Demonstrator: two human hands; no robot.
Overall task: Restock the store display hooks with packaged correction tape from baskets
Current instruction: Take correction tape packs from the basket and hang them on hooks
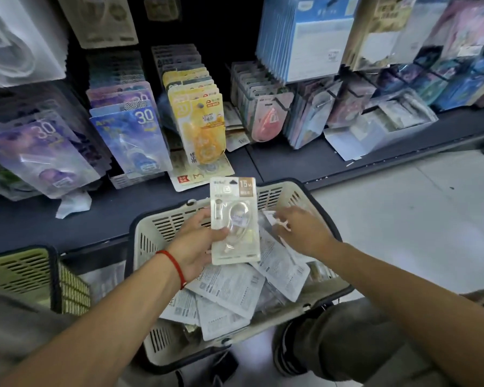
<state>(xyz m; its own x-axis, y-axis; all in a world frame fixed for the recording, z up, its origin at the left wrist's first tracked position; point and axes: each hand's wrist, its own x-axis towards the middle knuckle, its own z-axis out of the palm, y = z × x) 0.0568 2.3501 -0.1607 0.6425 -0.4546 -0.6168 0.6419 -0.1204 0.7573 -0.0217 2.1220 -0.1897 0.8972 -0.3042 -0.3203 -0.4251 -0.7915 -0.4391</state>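
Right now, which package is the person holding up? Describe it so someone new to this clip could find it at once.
Start at the beige basket on the floor in front of the shelf. Above it, the left hand grips an upright cream package. Unlike the packs lying back side up in the basket, it shows its clear blister and a brown "15M" corner label.
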